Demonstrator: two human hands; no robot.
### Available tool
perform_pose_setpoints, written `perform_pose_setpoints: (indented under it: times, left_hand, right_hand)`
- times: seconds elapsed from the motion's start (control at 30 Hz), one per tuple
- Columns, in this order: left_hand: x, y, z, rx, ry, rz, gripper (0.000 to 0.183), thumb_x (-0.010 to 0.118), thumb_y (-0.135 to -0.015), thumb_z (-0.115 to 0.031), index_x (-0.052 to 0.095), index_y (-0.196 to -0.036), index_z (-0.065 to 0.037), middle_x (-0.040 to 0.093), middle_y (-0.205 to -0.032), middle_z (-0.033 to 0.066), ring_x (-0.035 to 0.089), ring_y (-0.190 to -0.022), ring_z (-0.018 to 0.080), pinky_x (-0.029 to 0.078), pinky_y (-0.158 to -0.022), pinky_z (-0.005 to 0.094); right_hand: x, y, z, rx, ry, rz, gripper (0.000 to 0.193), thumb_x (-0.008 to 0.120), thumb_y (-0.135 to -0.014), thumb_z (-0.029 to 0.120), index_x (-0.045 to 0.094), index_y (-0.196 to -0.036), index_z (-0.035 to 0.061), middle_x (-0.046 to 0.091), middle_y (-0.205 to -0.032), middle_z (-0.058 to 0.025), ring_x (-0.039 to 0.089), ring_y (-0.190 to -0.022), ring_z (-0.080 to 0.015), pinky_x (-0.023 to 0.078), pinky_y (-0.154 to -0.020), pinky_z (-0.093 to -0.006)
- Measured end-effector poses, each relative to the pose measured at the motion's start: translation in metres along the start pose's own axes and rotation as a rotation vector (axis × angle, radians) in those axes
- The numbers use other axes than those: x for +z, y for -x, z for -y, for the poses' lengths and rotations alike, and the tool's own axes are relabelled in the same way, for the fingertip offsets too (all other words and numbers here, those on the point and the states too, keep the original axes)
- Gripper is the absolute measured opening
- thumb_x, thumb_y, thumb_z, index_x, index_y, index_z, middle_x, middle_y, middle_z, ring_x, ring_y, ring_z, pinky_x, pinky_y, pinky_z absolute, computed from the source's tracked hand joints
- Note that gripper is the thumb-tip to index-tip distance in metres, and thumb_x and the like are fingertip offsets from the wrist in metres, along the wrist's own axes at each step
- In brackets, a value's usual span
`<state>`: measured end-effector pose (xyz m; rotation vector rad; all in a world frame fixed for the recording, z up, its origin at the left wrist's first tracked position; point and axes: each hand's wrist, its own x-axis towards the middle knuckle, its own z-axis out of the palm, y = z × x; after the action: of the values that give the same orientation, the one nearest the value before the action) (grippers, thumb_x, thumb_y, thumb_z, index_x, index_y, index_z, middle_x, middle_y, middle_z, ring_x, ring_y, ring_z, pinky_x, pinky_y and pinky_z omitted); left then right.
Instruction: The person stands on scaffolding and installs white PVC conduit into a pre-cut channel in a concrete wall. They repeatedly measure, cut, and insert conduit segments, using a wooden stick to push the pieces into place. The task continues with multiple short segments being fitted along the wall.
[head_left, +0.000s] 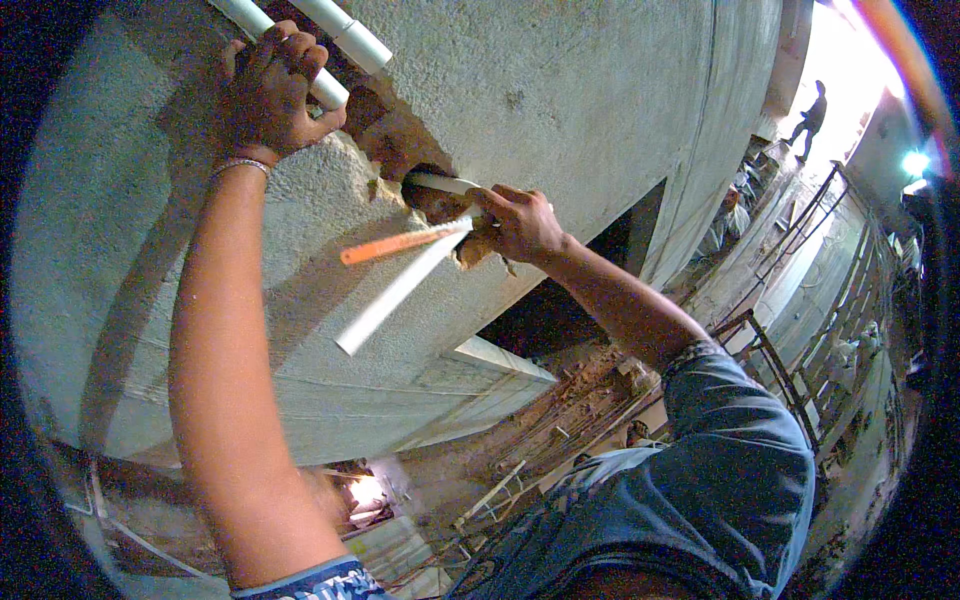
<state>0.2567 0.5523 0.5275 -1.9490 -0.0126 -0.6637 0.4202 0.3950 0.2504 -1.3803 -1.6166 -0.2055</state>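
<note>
High at the left, my left hand (272,98) is closed around a white plastic pipe (328,90) that lies along a rough channel broken into the plastered wall. Beside it runs a second white pipe (362,46) with a wider end. My right hand (527,228) is closed at the channel's lower end. From it stick out an orange hacksaw blade (392,243) and a blurred length of white pipe (398,295). Another pale pipe piece (437,182) reaches from the dark hole to its fingertips. How the fingers hold these pieces is partly hidden.
The grey plastered wall (590,100) fills the upper middle, with a dark opening (570,300) below my right forearm. Rubble (590,385) and metal frames (765,360) lie beyond. A person (812,118) stands far off near the bright opening. A lamp (915,163) shines at right.
</note>
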Motion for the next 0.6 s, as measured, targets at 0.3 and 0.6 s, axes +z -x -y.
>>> perform_pose_setpoints:
  times: [0.3, 0.6]
  left_hand:
    - [-0.008, -0.005, 0.001, 0.056, 0.04, -0.016, 0.059, 0.074, -0.057, -0.047, 0.049, -0.103, -0.019, 0.057, -0.105, 0.0001, 0.051, -0.113, 0.0239, 0.035, -0.088, 0.0531]
    - [-0.019, -0.011, 0.0, 0.034, -0.012, 0.006, 0.075, 0.078, -0.051, -0.049, 0.053, -0.113, -0.016, 0.057, -0.114, 0.0028, 0.05, -0.117, 0.0236, 0.036, -0.092, 0.0493]
  right_hand:
    - [0.027, -0.02, 0.032, 0.542, -0.617, -0.138, 0.03, 0.067, -0.086, 0.036, 0.061, -0.093, 0.0077, 0.065, -0.067, -0.0149, 0.067, -0.058, -0.0284, 0.05, -0.051, -0.0404]
    - [0.048, -0.045, 0.034, 0.472, -0.333, -0.157, 0.03, 0.061, -0.091, 0.034, 0.062, -0.093, 0.0037, 0.061, -0.061, -0.0064, 0.059, -0.051, -0.0149, 0.046, -0.046, -0.0349]
